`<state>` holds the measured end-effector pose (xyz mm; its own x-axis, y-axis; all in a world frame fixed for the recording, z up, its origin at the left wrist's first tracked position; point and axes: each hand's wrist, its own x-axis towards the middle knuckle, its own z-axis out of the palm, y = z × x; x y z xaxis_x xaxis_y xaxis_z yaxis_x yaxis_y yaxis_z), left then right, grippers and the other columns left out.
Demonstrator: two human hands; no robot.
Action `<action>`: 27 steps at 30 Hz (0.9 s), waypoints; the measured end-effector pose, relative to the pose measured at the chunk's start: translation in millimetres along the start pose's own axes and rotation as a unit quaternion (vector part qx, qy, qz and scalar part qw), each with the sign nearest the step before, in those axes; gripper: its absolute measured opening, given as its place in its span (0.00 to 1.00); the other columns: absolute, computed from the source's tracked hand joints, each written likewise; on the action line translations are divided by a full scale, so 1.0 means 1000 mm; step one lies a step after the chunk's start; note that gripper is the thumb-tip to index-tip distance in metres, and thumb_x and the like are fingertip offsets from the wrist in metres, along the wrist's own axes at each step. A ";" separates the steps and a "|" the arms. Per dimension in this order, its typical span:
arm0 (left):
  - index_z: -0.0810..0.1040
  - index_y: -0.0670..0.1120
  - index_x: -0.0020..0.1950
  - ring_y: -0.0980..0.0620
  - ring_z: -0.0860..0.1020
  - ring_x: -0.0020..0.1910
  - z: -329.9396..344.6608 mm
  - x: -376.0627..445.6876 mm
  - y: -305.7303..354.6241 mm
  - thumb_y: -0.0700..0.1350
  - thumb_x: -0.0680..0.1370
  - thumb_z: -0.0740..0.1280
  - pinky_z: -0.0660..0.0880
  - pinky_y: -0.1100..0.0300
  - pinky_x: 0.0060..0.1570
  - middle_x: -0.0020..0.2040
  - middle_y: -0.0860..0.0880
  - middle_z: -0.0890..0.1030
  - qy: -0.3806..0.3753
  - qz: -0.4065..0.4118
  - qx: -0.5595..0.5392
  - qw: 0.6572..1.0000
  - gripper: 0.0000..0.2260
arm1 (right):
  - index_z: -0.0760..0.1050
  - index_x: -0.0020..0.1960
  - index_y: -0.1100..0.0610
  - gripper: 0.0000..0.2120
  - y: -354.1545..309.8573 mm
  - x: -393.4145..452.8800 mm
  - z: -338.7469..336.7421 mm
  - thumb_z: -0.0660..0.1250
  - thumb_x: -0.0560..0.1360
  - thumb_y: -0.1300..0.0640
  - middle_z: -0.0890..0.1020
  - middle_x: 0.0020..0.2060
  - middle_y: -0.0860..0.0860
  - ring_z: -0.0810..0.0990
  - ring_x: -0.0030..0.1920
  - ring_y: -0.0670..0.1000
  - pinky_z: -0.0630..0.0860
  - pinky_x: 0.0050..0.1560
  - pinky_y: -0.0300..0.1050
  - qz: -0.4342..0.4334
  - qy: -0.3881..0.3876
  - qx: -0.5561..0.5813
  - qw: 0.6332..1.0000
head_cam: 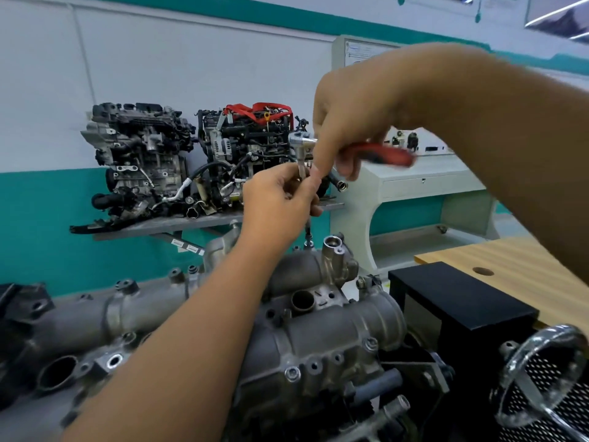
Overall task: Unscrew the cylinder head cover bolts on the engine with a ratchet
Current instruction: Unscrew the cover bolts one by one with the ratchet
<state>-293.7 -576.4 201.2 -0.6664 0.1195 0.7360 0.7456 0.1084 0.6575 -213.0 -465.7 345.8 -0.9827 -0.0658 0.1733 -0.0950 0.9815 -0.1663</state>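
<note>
ratchet (pixel 304 142) upright above engine (pixel 318 339) rear edge, seemingly on bolt.

My left hand (pixel 280 194) reaches up from below, forearm angled up and to the right, its fingers (pixel 310 183) pinched together around a thin shaft. My right hand (pixel 347 122) comes in from the upper right, wrist bent down, fingers curled round a handle.

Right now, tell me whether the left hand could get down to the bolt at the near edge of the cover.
Probably yes. The left hand pinches the extension bar under the ratchet, so it must let go first. The bolt sits exposed on the cylinder head cover, with nothing over it.
</note>
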 end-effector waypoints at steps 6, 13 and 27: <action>0.82 0.46 0.47 0.48 0.85 0.32 0.001 0.003 -0.001 0.38 0.82 0.68 0.83 0.49 0.32 0.36 0.44 0.83 -0.036 -0.009 -0.024 0.999 0.06 | 0.83 0.46 0.63 0.08 0.004 0.006 0.003 0.77 0.73 0.58 0.84 0.35 0.54 0.83 0.35 0.54 0.75 0.35 0.44 -0.020 0.111 -0.086 0.990; 0.82 0.48 0.46 0.45 0.85 0.33 0.000 0.006 -0.004 0.38 0.82 0.69 0.83 0.50 0.33 0.34 0.44 0.84 -0.049 -0.005 -0.036 0.998 0.08 | 0.84 0.48 0.61 0.08 0.004 0.009 0.001 0.76 0.73 0.57 0.84 0.38 0.53 0.82 0.40 0.54 0.77 0.39 0.48 -0.029 0.131 -0.160 0.978; 0.80 0.40 0.47 0.43 0.86 0.35 -0.003 0.001 -0.007 0.36 0.82 0.68 0.83 0.50 0.34 0.34 0.44 0.83 -0.070 0.002 -0.044 0.997 0.05 | 0.85 0.38 0.56 0.08 0.011 -0.009 -0.004 0.79 0.70 0.52 0.87 0.36 0.52 0.87 0.40 0.52 0.78 0.46 0.51 -0.003 -0.011 -0.001 1.000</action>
<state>-300.3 -579.7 197.8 -0.6528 0.2569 0.7126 0.7412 0.0221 0.6710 -204.4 -453.9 346.8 -0.9853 -0.0748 0.1537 -0.1001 0.9814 -0.1640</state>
